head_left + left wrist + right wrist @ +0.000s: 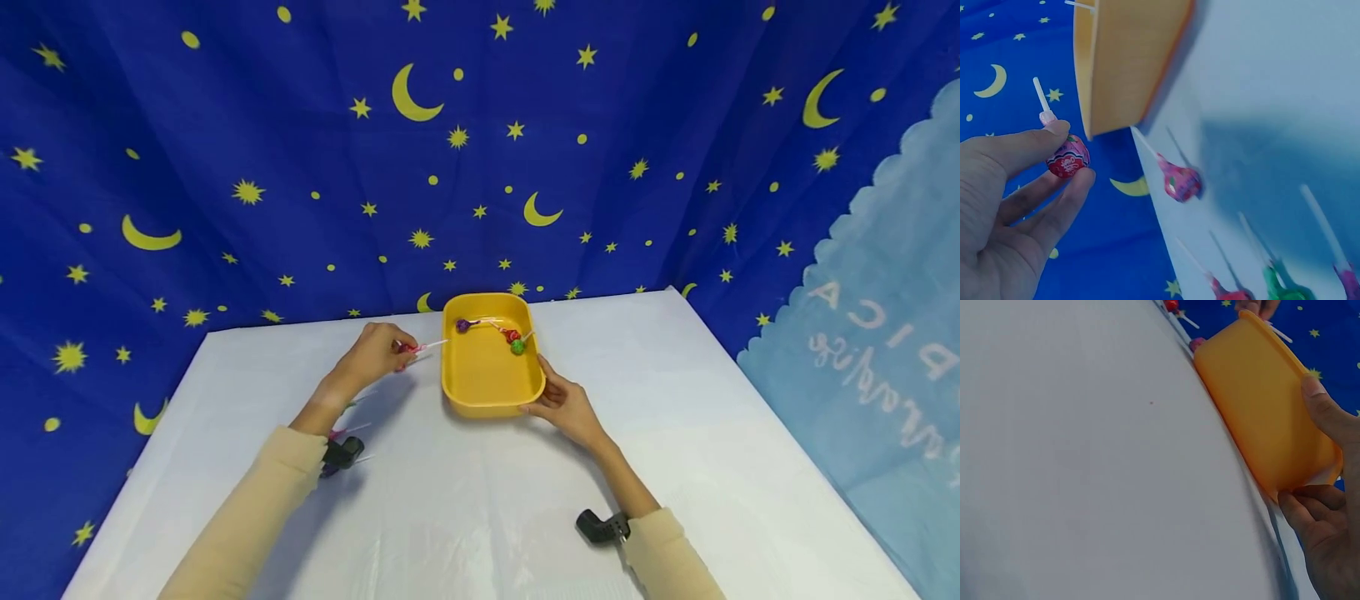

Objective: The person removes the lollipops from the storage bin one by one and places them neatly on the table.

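My left hand (378, 350) pinches a red-and-pink wrapped lollipop (1069, 157) between thumb and fingers, its white stick pointing toward the yellow container (480, 379). The hand hovers just left of that container. My right hand (570, 410) grips the container's near right corner, thumb at the rim and fingers low on the wall. Inside the container, toward its far end, lie a purple lollipop (462, 326), a red lollipop (512, 335) and a green lollipop (518, 347). Another pink lollipop (1181, 182) lies on the table below my left hand.
More lollipops lie in a row on the left of the white table (465, 500), partly hidden by my left arm: a red one (1232, 295), a green one (1282, 289) and a purple one (1349, 278). A blue star-and-moon curtain (480, 167) hangs behind the table.
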Available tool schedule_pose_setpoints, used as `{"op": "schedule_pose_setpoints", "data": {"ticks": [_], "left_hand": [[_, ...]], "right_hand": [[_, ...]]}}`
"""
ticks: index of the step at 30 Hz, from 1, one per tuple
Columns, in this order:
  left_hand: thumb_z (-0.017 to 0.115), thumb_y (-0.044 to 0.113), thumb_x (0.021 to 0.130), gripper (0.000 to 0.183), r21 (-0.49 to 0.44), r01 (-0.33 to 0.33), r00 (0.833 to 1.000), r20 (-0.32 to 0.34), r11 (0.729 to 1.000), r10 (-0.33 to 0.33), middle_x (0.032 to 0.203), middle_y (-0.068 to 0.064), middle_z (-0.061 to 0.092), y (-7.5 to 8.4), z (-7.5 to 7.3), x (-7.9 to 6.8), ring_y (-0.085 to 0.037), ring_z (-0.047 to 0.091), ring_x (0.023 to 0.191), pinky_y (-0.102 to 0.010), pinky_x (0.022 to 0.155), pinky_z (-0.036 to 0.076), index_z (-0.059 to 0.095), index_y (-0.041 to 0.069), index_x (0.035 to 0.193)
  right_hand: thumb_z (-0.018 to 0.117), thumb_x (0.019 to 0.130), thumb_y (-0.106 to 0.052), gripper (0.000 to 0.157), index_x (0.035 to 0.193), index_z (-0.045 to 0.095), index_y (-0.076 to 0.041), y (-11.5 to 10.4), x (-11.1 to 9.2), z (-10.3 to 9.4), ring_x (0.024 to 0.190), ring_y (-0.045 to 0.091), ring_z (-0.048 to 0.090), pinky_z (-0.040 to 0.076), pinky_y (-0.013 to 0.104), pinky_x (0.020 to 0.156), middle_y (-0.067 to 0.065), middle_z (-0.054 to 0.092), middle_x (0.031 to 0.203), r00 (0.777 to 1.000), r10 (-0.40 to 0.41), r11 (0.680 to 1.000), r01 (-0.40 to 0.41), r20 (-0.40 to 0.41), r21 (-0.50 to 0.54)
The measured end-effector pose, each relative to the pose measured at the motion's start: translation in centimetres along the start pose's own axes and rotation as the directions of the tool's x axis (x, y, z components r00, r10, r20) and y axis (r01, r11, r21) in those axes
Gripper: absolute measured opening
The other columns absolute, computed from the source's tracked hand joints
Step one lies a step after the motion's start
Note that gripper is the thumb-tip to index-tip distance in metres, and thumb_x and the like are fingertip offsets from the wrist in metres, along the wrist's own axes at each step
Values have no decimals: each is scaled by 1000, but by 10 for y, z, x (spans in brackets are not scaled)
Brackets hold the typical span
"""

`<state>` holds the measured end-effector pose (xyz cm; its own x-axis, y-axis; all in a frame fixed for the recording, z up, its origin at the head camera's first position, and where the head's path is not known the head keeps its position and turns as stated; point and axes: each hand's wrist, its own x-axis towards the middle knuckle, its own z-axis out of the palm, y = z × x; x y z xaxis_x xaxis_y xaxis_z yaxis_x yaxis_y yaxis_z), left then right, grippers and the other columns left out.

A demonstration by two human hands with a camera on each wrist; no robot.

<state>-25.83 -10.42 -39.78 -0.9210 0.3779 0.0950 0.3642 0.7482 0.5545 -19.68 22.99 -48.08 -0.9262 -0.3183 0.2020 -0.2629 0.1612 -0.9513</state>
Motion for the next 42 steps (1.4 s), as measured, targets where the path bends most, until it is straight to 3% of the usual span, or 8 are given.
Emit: {"op": "schedule_pose_setpoints", "data": {"ticks": [7,12,21,25,28,35,42], "left_hand": [[75,1,81,7,94,-76,997,1,993,77,79,-7,71,-14,6,-6,-15,57,67,-26,62,49,75,0,89],[77,3,80,6,117,-94,995,33,989,91,71,-4,66,-23,13,-6,-14,52,66,-27,63,45,74,1,84],[76,3,80,4,129,-31,994,111,991,17,69,0,65,-38,27,-11,-14,49,68,-29,66,44,73,2,81],[78,4,79,7,137,-18,994,109,990,3,67,2,62,-40,31,-12,-15,49,69,-29,66,43,71,5,77],[78,5,79,7,147,3,994,107,989,-19,71,0,65,-40,32,-13,-17,52,72,-33,69,46,72,5,78],[79,9,81,9,163,85,984,139,983,-108,78,-3,66,-38,33,-9,-19,55,76,-35,72,50,73,4,86],[79,10,81,11,169,105,981,144,980,-130,83,-4,68,-39,32,-11,-20,57,79,-38,79,52,74,4,89]], "right_hand": [[76,83,-4,86,151,23,5,0,-1,1,131,47,43,45,37,99,31,24,154,1000,-5,1000,5,2,-4],[76,83,-4,86,151,23,5,1,-1,2,130,47,44,46,36,98,31,25,154,1000,-8,1000,8,-5,0],[76,83,-4,87,151,23,3,0,-4,3,130,47,45,47,34,98,31,27,153,1000,18,1000,-18,-8,-10],[76,82,-4,88,151,23,3,-1,-4,3,130,47,45,47,35,98,32,28,152,1000,18,1000,-18,-12,-7],[77,82,-3,88,151,23,4,0,-3,3,130,47,45,47,35,97,32,28,152,1000,11,1000,-11,-11,-7],[78,82,-11,90,154,24,-7,31,2,-1,131,39,48,48,28,96,25,31,154,999,-19,999,18,-28,-28],[75,83,-2,88,153,23,-3,27,4,1,129,44,47,48,32,96,30,31,151,1000,-1,1000,1,-20,-28]]}}
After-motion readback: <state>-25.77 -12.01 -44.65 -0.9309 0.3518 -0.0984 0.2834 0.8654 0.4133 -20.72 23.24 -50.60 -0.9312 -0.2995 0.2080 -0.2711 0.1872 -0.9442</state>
